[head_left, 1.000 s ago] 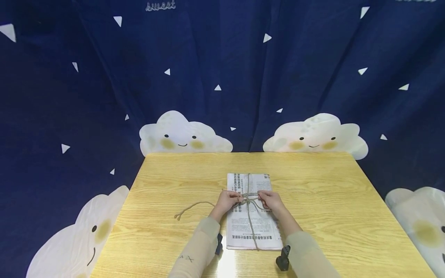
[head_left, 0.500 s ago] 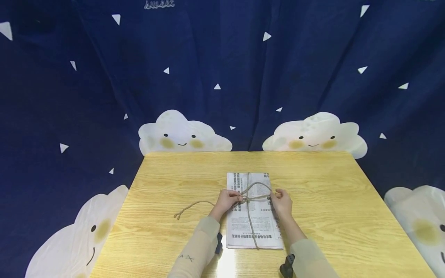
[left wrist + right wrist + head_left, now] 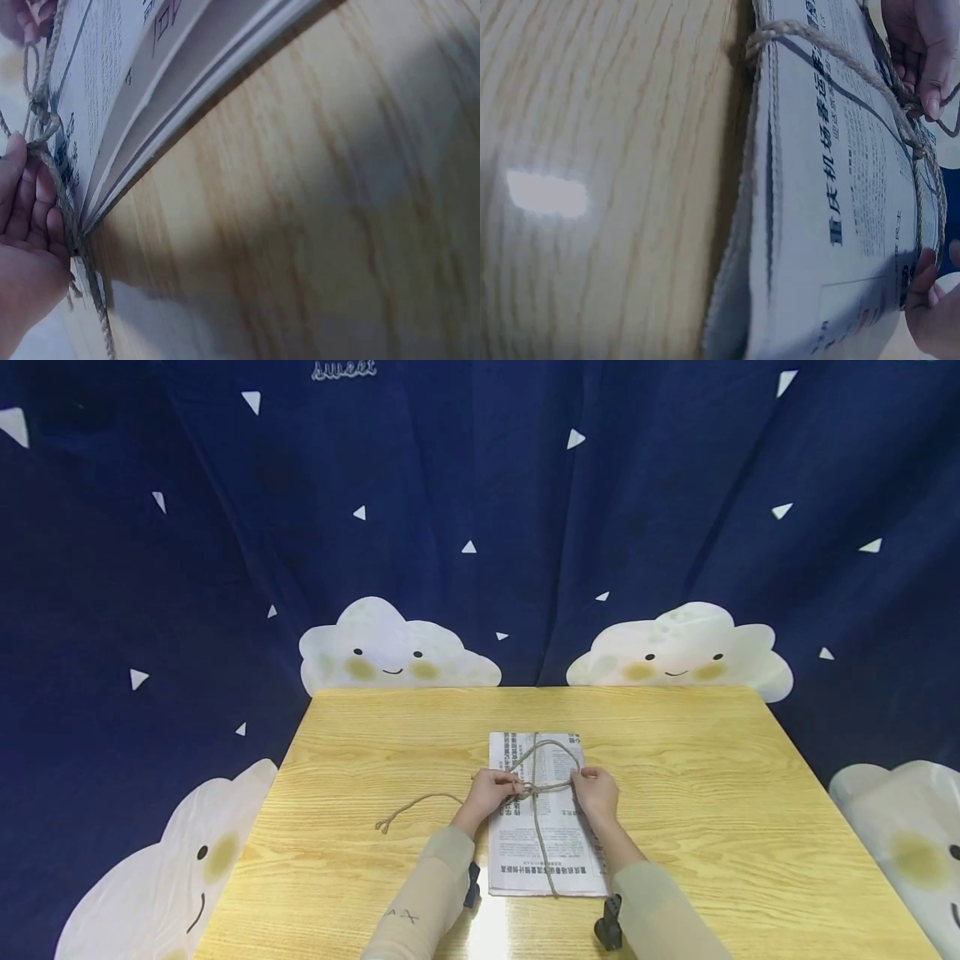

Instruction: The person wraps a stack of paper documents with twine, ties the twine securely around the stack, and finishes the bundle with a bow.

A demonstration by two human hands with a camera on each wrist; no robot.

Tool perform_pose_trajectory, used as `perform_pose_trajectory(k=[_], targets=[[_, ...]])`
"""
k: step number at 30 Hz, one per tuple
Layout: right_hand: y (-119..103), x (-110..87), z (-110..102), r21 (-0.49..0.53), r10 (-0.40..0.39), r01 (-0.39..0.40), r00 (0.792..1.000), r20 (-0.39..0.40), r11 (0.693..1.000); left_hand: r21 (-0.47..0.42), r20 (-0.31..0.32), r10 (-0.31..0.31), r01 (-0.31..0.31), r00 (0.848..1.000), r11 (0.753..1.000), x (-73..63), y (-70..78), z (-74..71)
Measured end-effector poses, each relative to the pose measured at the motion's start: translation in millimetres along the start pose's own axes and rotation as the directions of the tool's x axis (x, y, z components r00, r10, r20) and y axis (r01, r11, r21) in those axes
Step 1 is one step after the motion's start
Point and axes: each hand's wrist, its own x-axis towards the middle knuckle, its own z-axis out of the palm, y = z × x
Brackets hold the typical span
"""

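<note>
A folded stack of newspapers (image 3: 517, 852) lies on the table, bound crosswise with brown twine (image 3: 542, 847). My left hand (image 3: 490, 792) pinches the twine just left of the crossing; in the left wrist view, its thumb and fingertips are at a small loop beside the knot (image 3: 39, 112). At the right edge of the papers, my right hand (image 3: 596, 795) pinches strands running out from the knot. Between the hands, a loose strand arcs over the upper part of the stack. The right wrist view shows the right hand (image 3: 934, 319) low at the edge, its fingertips partly hidden.
A loose twine tail (image 3: 412, 807) trails left across the wooden table (image 3: 697, 793), its end knotted. Behind the table hangs a dark blue curtain (image 3: 450, 485) with white clouds and triangles. Dark wrist cameras sit at both sleeves.
My right hand moved right from near the knot, drawing out a loop of twine, then came slightly back left. The loop now arcs wider and higher. The left hand stayed at the knot.
</note>
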Motion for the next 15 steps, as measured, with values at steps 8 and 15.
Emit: perform_pose_trajectory(k=[8,15], targets=[[-3,3.4,7,0.033,-0.092,0.090,0.995,0.043,0.995,0.004,0.000,-0.012,0.012,1.000,1.000,-0.3,0.4,-1.1],[1,13.2,13,-0.004,-0.276,0.280,0.950,0.146,0.960,-0.017,0.012,-0.027,0.027,1.000,0.999,-1.1,0.7,-2.2]])
